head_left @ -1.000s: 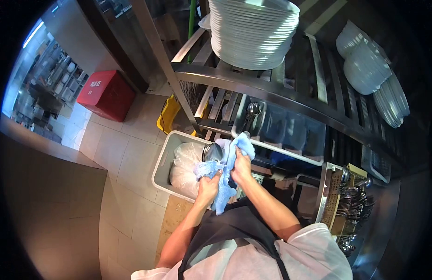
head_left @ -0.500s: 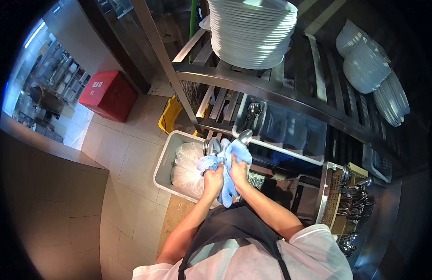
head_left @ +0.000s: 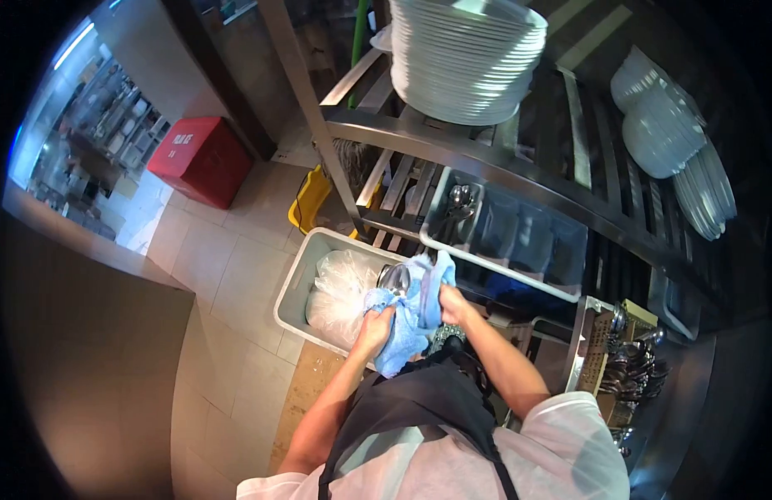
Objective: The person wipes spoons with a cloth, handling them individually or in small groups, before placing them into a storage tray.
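Note:
A light blue cloth (head_left: 405,329) is bunched between my two hands, above the right end of a grey tub. My left hand (head_left: 375,330) is closed on the cloth's left part, beside some shiny spoons (head_left: 394,278) whose bowls show above the fabric. On the other side, my right hand (head_left: 455,305) grips the cloth's right part, its fingers partly covered by the folds. Whether the cloth wraps anything there cannot be seen. In the grey tub (head_left: 284,287) lies a clear plastic bag (head_left: 340,304).
A metal rack (head_left: 453,150) holds stacked white plates (head_left: 469,67) and bowls (head_left: 661,133). Below is a divided cutlery tray (head_left: 519,271) with spoons. Baskets of cutlery (head_left: 632,367) stand at right. A red box (head_left: 201,162) and yellow bucket (head_left: 311,200) are at left.
My right hand has moved right and the cloth is spread wider. The spoon that stuck out at its upper right no longer shows. The camera view has shifted slightly.

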The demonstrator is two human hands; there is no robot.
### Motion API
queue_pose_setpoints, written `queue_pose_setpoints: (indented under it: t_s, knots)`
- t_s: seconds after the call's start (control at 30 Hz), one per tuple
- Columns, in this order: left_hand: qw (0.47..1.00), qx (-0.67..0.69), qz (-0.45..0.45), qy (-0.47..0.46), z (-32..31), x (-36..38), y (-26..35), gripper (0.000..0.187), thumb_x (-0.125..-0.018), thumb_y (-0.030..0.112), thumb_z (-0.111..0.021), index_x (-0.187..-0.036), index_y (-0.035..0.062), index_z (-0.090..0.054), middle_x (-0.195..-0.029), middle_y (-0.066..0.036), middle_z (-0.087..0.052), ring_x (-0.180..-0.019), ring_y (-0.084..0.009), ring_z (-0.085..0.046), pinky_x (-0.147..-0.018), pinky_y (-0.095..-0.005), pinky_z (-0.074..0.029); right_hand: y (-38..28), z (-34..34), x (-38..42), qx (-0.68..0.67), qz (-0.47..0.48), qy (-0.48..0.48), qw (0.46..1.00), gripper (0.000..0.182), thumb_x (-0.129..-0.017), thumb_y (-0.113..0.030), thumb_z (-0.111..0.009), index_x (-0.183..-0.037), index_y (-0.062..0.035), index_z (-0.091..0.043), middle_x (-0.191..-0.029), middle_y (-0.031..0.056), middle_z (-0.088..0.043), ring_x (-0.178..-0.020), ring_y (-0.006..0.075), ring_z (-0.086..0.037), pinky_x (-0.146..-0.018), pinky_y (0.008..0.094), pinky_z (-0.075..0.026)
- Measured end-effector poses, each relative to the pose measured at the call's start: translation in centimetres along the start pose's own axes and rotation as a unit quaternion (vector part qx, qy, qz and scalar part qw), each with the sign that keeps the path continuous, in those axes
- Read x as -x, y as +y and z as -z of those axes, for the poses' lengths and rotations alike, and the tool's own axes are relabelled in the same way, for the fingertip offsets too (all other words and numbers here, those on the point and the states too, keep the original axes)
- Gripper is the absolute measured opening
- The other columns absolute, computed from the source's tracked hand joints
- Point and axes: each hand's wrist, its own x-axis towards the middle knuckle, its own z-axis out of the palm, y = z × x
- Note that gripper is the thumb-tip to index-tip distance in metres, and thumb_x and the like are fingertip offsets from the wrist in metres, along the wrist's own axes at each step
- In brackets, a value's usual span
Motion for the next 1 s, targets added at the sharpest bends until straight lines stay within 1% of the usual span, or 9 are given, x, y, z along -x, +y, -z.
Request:
queue_pose_setpoints:
  t_s: [0.13, 0.2, 0.33, 0.37, 0.53, 0.67, 0.87, 0.97, 1.0]
  knots:
    - [0.983, -0.134, 0.071, -0.102, 1.4, 0.6, 3.7, 0.039, -0.077, 0.032, -0.048, -0.077, -0.0067, -0.054, -0.066, -0.011, -0.054, -0.067, -0.0169, -0.051, -0.065, -0.0325, -0.04, 2.2, -2.4, -0.3, 0.131, 0.071, 0.029, 0.988, 0.028, -0.087, -0.026, -0.044, -0.101, -0.0028, -0.051, -0.085, 0.0091, -0.058, -0.078, 0.0215, -0.056, -0.067, 0.0324, -0.045]
    - [0.991, -0.098, -0.013, -0.092, 1.0, 1.0, 4.9, 0.042, -0.076, 0.034, -0.049, -0.07, -0.0073, -0.054, -0.06, -0.012, -0.053, -0.06, -0.0181, -0.05, -0.061, -0.0335, -0.041, 3.0, -2.2, -1.9, 0.422, 0.282, 0.132, 0.851, 0.034, -0.084, -0.031, -0.047, -0.103, -0.0032, -0.053, -0.092, 0.0127, -0.059, -0.083, 0.0274, -0.057, -0.073, 0.0342, -0.043]
    - [0.987, -0.153, 0.011, -0.056, 0.8, 0.7, 5.1, 0.042, -0.076, 0.032, -0.05, -0.059, -0.0063, -0.053, -0.05, -0.01, -0.048, -0.051, -0.0196, -0.048, -0.055, -0.0349, -0.041, 1.2, -1.7, -3.2, 0.431, 0.441, 0.209, 0.759, 0.04, -0.082, -0.039, -0.045, -0.103, -0.0061, -0.055, -0.104, 0.015, -0.055, -0.097, 0.0308, -0.051, -0.082, 0.0351, -0.039]
    - [0.989, -0.146, 0.004, -0.035, 0.7, 0.9, 5.2, 0.042, -0.076, 0.031, -0.051, -0.057, -0.0056, -0.053, -0.047, -0.01, -0.047, -0.05, -0.02, -0.049, -0.053, -0.0352, -0.041, 0.1, -1.3, -3.1, 0.434, 0.307, 0.215, 0.819, 0.029, -0.082, -0.017, -0.053, -0.107, -0.0025, -0.049, -0.106, 0.0073, -0.052, -0.097, 0.0165, -0.047, -0.085, 0.0286, -0.036]
    - [0.996, -0.064, -0.062, -0.027, 1.3, 2.4, 4.6, 0.026, -0.075, 0.022, -0.053, -0.071, -0.0033, -0.058, -0.06, -0.013, -0.055, -0.063, -0.0195, -0.055, -0.061, -0.0334, -0.043, -4.3, 0.3, -1.0, 0.243, 0.317, 0.046, 0.916, 0.024, -0.078, -0.013, -0.056, -0.1, -0.006, -0.057, -0.095, 0.0057, -0.058, -0.089, 0.0163, -0.052, -0.079, 0.03, -0.04]
    - [0.982, -0.057, -0.168, 0.063, 3.5, 3.9, 9.8, 0.02, -0.074, 0.014, -0.054, -0.086, -0.0014, -0.057, -0.075, -0.014, -0.059, -0.075, -0.0197, -0.057, -0.067, -0.032, -0.043, -8.5, -2.7, 5.1, 0.499, 0.182, -0.107, 0.84, 0.024, -0.073, -0.008, -0.059, -0.097, -0.0065, -0.059, -0.094, 0.0058, -0.059, -0.085, 0.0155, -0.054, -0.073, 0.0314, -0.044]
    - [0.96, -0.215, -0.165, -0.074, 6.8, 2.6, 10.6, 0.018, -0.068, 0.008, -0.059, -0.085, 0.0036, -0.059, -0.082, -0.009, -0.059, -0.08, -0.0204, -0.055, -0.072, -0.0323, -0.042, -5.2, -2.2, 3.2, 0.613, 0.262, -0.275, 0.693, 0.023, -0.069, -0.005, -0.06, -0.092, -0.003, -0.058, -0.086, 0.0099, -0.059, -0.083, 0.0222, -0.055, -0.074, 0.0329, -0.043]
    - [0.978, -0.114, -0.157, -0.071, 5.6, 2.7, 9.2, 0.017, -0.071, 0.008, -0.057, -0.086, 0.0023, -0.057, -0.087, -0.009, -0.058, -0.082, -0.0181, -0.054, -0.074, -0.0309, -0.042, -5.8, -3.0, 3.4, 0.592, 0.383, -0.013, 0.709, 0.015, -0.073, -0.005, -0.052, -0.087, -0.0038, -0.058, -0.087, 0.0112, -0.058, -0.083, 0.0241, -0.055, -0.072, 0.0328, -0.043]
    - [0.978, -0.115, -0.158, -0.073, 4.3, 3.0, 8.7, 0.017, -0.071, 0.008, -0.057, -0.086, 0.0023, -0.057, -0.087, -0.009, -0.058, -0.082, -0.0181, -0.054, -0.074, -0.0309, -0.042, -5.3, -1.9, 1.8, 0.672, 0.486, 0.083, 0.552, 0.012, -0.079, -0.008, -0.049, -0.086, -0.0052, -0.058, -0.085, 0.0081, -0.058, -0.082, 0.0194, -0.054, -0.071, 0.0305, -0.043]
